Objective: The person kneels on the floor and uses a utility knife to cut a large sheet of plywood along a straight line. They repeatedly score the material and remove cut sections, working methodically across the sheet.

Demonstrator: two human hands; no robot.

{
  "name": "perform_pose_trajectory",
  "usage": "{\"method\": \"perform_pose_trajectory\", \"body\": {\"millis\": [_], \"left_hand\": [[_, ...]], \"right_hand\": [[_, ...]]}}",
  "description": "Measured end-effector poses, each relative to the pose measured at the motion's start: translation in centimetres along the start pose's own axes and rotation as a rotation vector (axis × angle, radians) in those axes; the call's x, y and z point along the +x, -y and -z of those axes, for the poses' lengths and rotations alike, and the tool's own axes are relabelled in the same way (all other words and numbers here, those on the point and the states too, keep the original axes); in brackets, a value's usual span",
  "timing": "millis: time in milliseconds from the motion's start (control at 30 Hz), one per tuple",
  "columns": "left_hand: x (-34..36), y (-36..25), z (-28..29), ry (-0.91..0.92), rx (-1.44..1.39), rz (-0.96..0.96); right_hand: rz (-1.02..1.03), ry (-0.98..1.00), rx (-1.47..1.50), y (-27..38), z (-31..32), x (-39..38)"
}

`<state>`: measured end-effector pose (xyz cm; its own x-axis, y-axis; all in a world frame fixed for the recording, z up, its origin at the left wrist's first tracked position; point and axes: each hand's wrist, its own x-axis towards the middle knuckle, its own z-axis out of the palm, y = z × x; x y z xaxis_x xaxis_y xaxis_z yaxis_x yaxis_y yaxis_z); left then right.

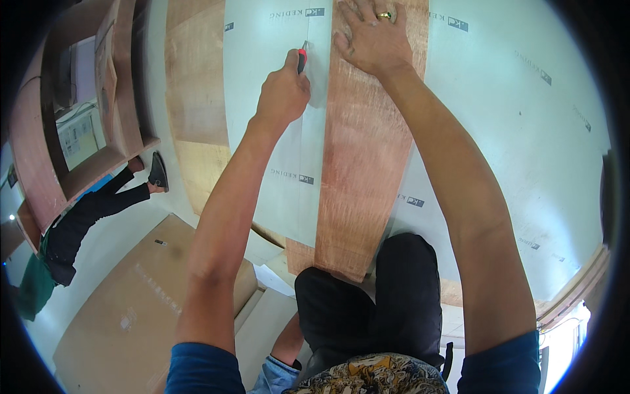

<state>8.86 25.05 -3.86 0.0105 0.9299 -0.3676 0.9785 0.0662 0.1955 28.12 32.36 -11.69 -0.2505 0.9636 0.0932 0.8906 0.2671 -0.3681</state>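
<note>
My left hand (pixel 283 95) is closed round a utility knife (pixel 302 61) with a red and black handle. Its blade tip touches or nearly touches a pale, printed sheet (pixel 272 148), beside a thin straight line running along that sheet. To the right lies a reddish plywood strip (pixel 361 157), lengthwise away from me. On the strip's far part my right hand (pixel 375 36) rests palm down, fingers spread, a ring on one finger. Beyond the strip's right edge, more pale printed sheeting (pixel 505 131) shows.
Bare plywood (pixel 195 79) borders the sheet's left side. A large brown board (pixel 125 308) lies at lower left. A wooden cabinet frame (pixel 85 164) stands far left, with a person in dark trousers (pixel 92 213) beside it. Another person's forearm (pixel 289 340) shows near my legs.
</note>
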Motion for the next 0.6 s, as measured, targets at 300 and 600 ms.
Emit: {"method": "perform_pose_trajectory", "body": {"millis": [300, 600], "left_hand": [[-3.3, -0.1, 0.0, 0.057, -0.045, 0.086], [-7.4, 0.2, -0.7, 0.129, -0.028, 0.174]], "right_hand": [[0.01, -0.006, -0.02, 0.8, 1.1, -0.4], [0.021, 0.018, -0.045, 0.4, 0.3, -0.1]]}}
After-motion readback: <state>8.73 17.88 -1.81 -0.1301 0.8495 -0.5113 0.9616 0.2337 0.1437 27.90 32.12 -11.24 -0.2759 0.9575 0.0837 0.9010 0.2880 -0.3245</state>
